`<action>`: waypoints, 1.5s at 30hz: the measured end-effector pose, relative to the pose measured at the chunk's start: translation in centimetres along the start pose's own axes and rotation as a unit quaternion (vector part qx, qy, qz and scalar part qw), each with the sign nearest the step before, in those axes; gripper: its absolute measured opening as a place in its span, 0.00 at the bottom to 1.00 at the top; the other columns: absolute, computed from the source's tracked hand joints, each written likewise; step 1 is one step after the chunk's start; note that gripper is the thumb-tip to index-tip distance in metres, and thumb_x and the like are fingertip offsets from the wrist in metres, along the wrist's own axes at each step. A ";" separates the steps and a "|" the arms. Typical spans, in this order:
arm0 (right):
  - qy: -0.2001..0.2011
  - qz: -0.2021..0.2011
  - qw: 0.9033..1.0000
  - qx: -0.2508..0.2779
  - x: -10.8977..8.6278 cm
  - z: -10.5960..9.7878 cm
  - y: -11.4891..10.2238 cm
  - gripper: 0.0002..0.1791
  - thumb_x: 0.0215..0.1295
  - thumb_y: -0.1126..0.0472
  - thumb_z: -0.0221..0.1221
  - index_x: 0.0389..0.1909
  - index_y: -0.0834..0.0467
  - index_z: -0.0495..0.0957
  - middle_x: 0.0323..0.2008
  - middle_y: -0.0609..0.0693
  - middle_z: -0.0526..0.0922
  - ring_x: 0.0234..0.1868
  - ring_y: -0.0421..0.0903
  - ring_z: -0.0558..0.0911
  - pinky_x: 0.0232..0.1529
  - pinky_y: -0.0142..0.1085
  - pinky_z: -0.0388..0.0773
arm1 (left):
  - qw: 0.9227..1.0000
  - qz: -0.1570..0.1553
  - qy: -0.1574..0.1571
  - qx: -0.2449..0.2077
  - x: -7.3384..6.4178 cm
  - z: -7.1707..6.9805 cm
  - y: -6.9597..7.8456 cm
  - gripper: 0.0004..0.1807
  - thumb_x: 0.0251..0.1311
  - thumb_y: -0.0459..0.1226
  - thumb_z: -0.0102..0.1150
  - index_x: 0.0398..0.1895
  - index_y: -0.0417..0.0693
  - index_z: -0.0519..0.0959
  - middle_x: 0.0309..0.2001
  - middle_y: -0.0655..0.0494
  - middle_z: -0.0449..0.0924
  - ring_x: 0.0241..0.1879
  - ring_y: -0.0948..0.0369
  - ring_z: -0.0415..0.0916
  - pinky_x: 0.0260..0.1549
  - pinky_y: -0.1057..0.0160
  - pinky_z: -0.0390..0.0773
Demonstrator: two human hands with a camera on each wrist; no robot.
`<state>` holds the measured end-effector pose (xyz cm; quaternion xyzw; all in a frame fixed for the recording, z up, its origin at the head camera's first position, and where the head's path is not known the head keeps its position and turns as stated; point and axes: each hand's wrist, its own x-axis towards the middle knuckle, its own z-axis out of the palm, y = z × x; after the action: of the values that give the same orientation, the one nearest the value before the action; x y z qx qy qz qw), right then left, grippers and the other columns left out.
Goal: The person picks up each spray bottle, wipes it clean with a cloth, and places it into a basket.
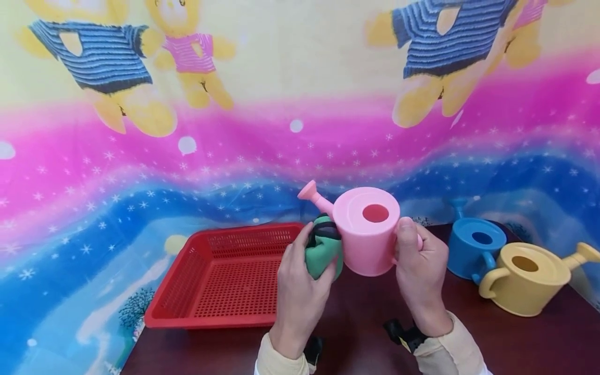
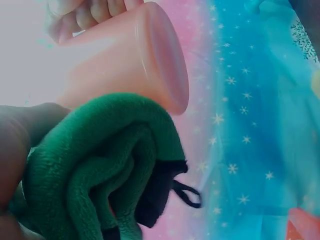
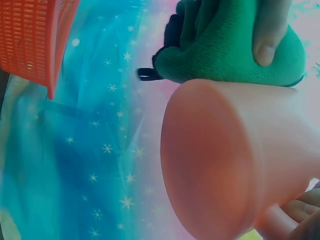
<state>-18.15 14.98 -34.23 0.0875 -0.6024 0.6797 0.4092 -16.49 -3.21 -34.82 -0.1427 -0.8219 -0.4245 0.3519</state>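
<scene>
A pink watering can (image 1: 367, 250) is held up above the dark table, its spout pointing to the left. My right hand (image 1: 419, 271) grips it by the handle, the thumb on top. A folded green cloth (image 1: 323, 255) with a black edge and a small hanging loop is in my left hand (image 1: 302, 291), fingers curled round it. The cloth touches the can's left side, below the spout. In the left wrist view the green cloth (image 2: 100, 150) shows its rolled folds against the can. In the right wrist view the can's base (image 3: 205, 160) faces the camera.
A red plastic basket (image 1: 173, 281) with a perforated floor stands on the table at the left. To the right are a blue watering can (image 1: 469, 255) and a yellow watering can (image 1: 529, 286), side by side. A printed cloth backdrop (image 1: 281, 146) hangs behind the table.
</scene>
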 end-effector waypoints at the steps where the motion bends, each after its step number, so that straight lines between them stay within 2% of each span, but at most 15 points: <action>1: 0.000 0.001 1.000 0.006 0.1 -0.1 0.0 0.23 0.76 0.66 0.56 0.17 0.69 0.66 0.14 0.47 0.69 0.20 0.41 0.66 0.21 0.27 0.70 | 1.000 0.021 0.018 0.009 0.0 0.0 0.0 0.42 0.52 0.38 0.82 0.72 0.44 0.74 0.55 0.48 0.86 0.50 0.55 0.83 0.50 0.51 0.85; 5: -0.003 0.004 1.000 0.004 0.2 -0.2 -0.2 0.23 0.76 0.66 0.56 0.18 0.70 0.67 0.14 0.46 0.69 0.18 0.41 0.66 0.20 0.27 0.70 | 0.992 0.089 0.085 0.027 0.0 0.0 -0.4 0.39 0.47 0.38 0.85 0.65 0.45 0.80 0.52 0.49 0.88 0.53 0.53 0.84 0.62 0.39 0.71; 7: -0.006 0.004 1.000 0.006 0.2 -0.2 -0.3 0.23 0.76 0.66 0.56 0.18 0.68 0.67 0.14 0.46 0.68 0.18 0.41 0.66 0.19 0.27 0.69 | 0.991 0.106 0.086 0.009 0.1 -0.1 -0.5 0.37 0.48 0.37 0.85 0.64 0.46 0.80 0.54 0.50 0.86 0.56 0.53 0.83 0.65 0.38 0.70; 9: -0.007 0.007 1.000 0.009 0.2 -0.3 -0.4 0.23 0.76 0.66 0.56 0.18 0.67 0.68 0.14 0.46 0.68 0.17 0.40 0.65 0.18 0.28 0.68 | 0.991 0.109 0.075 -0.013 0.1 -0.2 -0.6 0.36 0.50 0.36 0.83 0.64 0.47 0.77 0.56 0.50 0.83 0.57 0.54 0.80 0.64 0.42 0.77; 12: -0.007 0.009 1.000 0.029 0.2 -0.4 -0.7 0.22 0.77 0.66 0.55 0.18 0.66 0.69 0.14 0.47 0.67 0.16 0.40 0.63 0.16 0.30 0.64 | 0.993 0.098 0.050 -0.044 0.0 -0.3 -0.7 0.36 0.56 0.37 0.80 0.66 0.50 0.72 0.57 0.49 0.77 0.58 0.56 0.77 0.54 0.52 0.86; 16: -0.007 0.013 0.999 0.047 0.3 -0.5 -1.0 0.22 0.78 0.66 0.55 0.19 0.68 0.68 0.13 0.48 0.65 0.15 0.40 0.61 0.16 0.33 0.61 | 0.994 0.074 0.030 -0.071 0.1 -0.2 -0.8 0.37 0.60 0.40 0.77 0.70 0.52 0.68 0.62 0.50 0.76 0.61 0.57 0.77 0.58 0.52 0.86; 18: -0.007 0.008 1.000 0.028 0.2 -0.4 -1.0 0.22 0.77 0.66 0.55 0.19 0.68 0.68 0.13 0.47 0.66 0.16 0.40 0.62 0.16 0.32 0.62 | 0.995 0.062 0.015 -0.080 0.1 -0.2 -0.8 0.39 0.61 0.40 0.76 0.72 0.54 0.67 0.63 0.50 0.77 0.61 0.57 0.79 0.57 0.53 0.87; 22: -0.007 0.000 1.000 -0.011 0.1 -0.3 -1.0 0.22 0.77 0.66 0.56 0.19 0.66 0.70 0.14 0.45 0.68 0.18 0.40 0.64 0.19 0.28 0.68 | 0.995 0.062 -0.011 -0.078 0.0 -0.1 -1.0 0.40 0.61 0.37 0.76 0.73 0.53 0.65 0.61 0.50 0.79 0.57 0.57 0.82 0.54 0.52 0.88; 24: -0.006 -0.001 1.000 -0.019 0.0 -0.3 -0.9 0.21 0.76 0.66 0.56 0.18 0.64 0.70 0.14 0.44 0.68 0.19 0.39 0.65 0.20 0.27 0.70 | 0.995 0.070 -0.016 -0.076 0.0 0.0 -1.0 0.42 0.58 0.34 0.75 0.73 0.49 0.64 0.61 0.48 0.79 0.56 0.56 0.82 0.54 0.51 0.88; 27: -0.007 0.000 1.000 -0.019 0.0 -0.3 -0.8 0.22 0.77 0.66 0.56 0.18 0.65 0.68 0.14 0.44 0.68 0.19 0.39 0.66 0.20 0.27 0.69 | 0.995 0.081 -0.015 -0.061 0.0 0.1 -1.1 0.44 0.50 0.31 0.77 0.71 0.45 0.65 0.59 0.48 0.80 0.54 0.57 0.81 0.52 0.52 0.88; 30: -0.007 -0.003 1.000 -0.019 0.1 -0.4 -0.7 0.23 0.77 0.66 0.56 0.18 0.69 0.67 0.14 0.46 0.68 0.19 0.40 0.66 0.20 0.27 0.69 | 0.994 0.100 -0.020 -0.030 0.1 0.1 -1.1 0.41 0.49 0.32 0.79 0.67 0.46 0.69 0.57 0.49 0.82 0.53 0.57 0.81 0.52 0.54 0.88; 34: 0.005 -0.003 1.000 0.001 0.4 -0.7 -0.9 0.23 0.76 0.66 0.56 0.19 0.70 0.66 0.14 0.48 0.67 0.17 0.40 0.64 0.19 0.28 0.68 | 0.990 0.129 -0.051 0.014 0.2 0.2 -1.2 0.39 0.47 0.35 0.84 0.65 0.49 0.75 0.58 0.52 0.83 0.54 0.57 0.81 0.52 0.56 0.88; 37: 0.017 -0.012 0.999 0.039 0.6 -0.9 -1.0 0.24 0.76 0.66 0.57 0.17 0.69 0.65 0.13 0.48 0.65 0.15 0.40 0.61 0.17 0.30 0.63 | 0.987 0.135 -0.084 0.037 0.2 0.3 -1.2 0.38 0.47 0.37 0.84 0.64 0.50 0.79 0.58 0.53 0.83 0.55 0.58 0.81 0.51 0.58 0.89; 41: 0.027 -0.046 0.994 0.100 1.0 -0.8 -0.8 0.25 0.76 0.67 0.56 0.16 0.69 0.63 0.12 0.47 0.64 0.14 0.40 0.58 0.15 0.32 0.56 | 0.981 0.141 -0.114 0.065 0.1 0.7 -1.3 0.34 0.49 0.38 0.83 0.63 0.52 0.81 0.56 0.56 0.85 0.53 0.58 0.81 0.49 0.61 0.88; 45: 0.044 -0.068 0.988 0.130 1.2 -0.6 -0.5 0.25 0.75 0.68 0.56 0.16 0.71 0.62 0.12 0.48 0.64 0.14 0.40 0.59 0.15 0.32 0.54 | 0.980 0.122 -0.138 0.079 -0.1 1.1 -1.5 0.33 0.51 0.41 0.81 0.64 0.54 0.82 0.55 0.58 0.85 0.49 0.60 0.81 0.46 0.63 0.87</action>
<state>-18.39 16.01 -33.21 0.1503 -0.4830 0.7261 0.4657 -17.69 -3.22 -36.23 -0.2714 -0.8697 -0.2885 0.2946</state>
